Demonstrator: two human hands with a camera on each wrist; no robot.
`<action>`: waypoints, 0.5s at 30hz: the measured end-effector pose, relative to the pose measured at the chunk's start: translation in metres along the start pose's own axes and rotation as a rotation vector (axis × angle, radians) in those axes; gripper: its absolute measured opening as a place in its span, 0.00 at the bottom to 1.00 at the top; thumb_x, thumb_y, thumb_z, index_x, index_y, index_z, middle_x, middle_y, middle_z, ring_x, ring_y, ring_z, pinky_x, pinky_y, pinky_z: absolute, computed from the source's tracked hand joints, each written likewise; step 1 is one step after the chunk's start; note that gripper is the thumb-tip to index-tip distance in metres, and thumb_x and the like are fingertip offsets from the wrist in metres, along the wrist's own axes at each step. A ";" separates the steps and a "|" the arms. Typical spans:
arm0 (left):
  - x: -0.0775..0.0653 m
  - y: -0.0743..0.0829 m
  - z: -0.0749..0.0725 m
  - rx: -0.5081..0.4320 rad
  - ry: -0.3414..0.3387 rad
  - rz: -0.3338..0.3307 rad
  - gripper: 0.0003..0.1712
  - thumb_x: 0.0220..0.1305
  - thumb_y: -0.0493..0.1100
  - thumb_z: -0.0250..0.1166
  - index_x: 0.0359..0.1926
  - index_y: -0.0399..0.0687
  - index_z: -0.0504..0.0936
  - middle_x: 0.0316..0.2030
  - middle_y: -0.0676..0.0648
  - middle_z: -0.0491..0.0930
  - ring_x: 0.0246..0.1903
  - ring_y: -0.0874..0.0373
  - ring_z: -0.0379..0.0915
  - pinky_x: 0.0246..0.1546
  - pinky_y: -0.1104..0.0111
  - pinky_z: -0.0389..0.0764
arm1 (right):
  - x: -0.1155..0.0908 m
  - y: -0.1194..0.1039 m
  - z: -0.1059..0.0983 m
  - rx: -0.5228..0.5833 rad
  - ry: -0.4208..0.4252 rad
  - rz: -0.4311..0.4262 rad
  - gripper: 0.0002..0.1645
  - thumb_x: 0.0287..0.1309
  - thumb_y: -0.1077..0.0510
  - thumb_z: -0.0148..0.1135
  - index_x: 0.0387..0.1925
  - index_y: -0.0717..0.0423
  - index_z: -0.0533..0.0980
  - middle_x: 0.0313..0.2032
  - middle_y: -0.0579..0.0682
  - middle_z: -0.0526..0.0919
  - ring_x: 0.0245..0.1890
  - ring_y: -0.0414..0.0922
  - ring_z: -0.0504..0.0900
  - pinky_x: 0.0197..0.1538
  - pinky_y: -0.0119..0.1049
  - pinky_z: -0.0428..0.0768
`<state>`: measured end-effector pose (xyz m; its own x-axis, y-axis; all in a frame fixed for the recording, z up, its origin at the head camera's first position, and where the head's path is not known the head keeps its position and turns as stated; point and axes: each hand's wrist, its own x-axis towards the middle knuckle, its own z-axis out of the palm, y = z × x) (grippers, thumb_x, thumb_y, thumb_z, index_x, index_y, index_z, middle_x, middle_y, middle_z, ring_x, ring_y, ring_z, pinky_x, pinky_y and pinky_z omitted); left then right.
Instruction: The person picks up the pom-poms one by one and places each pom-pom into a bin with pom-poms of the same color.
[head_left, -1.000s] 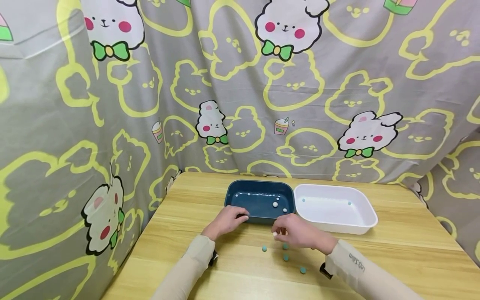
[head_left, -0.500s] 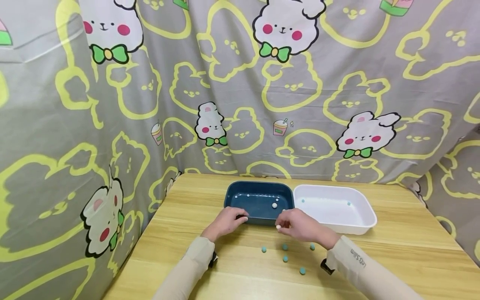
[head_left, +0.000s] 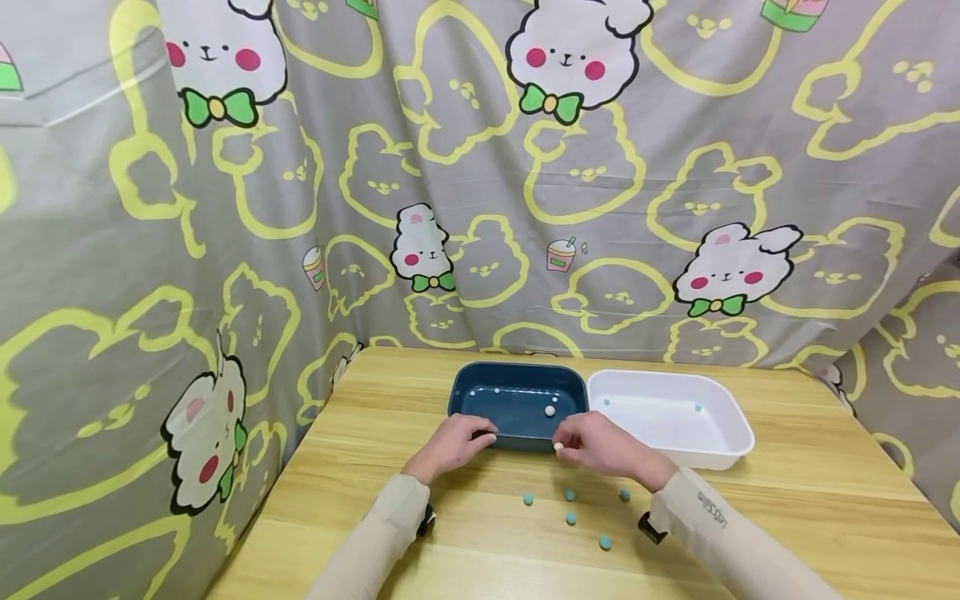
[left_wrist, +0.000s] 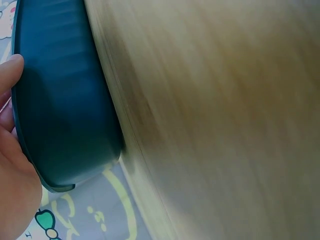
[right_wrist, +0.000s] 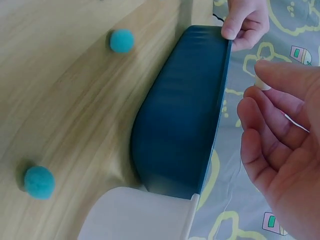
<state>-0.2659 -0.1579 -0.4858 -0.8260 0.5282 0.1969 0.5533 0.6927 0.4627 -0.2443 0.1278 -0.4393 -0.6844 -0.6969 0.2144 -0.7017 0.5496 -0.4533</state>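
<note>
From the head view, my left hand [head_left: 450, 444] grips the near rim of the blue tray [head_left: 517, 406], while my right hand [head_left: 600, 446] pinches a white pom-pom [head_left: 558, 448] at that rim. At my left wrist, fingers [left_wrist: 12, 67] curl on the tray [left_wrist: 60, 105]. At my right wrist, fingertips [right_wrist: 280, 75] pinch the pom-pom [right_wrist: 262, 84] over the tray [right_wrist: 185, 110].

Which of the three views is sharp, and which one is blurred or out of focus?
Head view: sharp and evenly lit, with soft shadows under both hands. Left wrist view: the table is smeared by blur, and the dark blue tray is soft. Right wrist view: the teal balls are fairly sharp; the right hand is close and soft.
</note>
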 end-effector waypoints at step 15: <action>-0.002 0.003 0.001 0.022 -0.005 -0.008 0.11 0.68 0.46 0.59 0.44 0.51 0.85 0.39 0.56 0.82 0.40 0.63 0.77 0.45 0.68 0.77 | 0.002 0.003 -0.008 0.061 0.038 0.080 0.04 0.58 0.61 0.64 0.34 0.49 0.81 0.27 0.36 0.78 0.26 0.33 0.74 0.32 0.31 0.77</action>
<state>-0.2627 -0.1566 -0.4856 -0.8301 0.5247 0.1889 0.5486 0.7078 0.4449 -0.2495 0.1321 -0.4336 -0.7455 -0.6335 0.2074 -0.6320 0.5729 -0.5219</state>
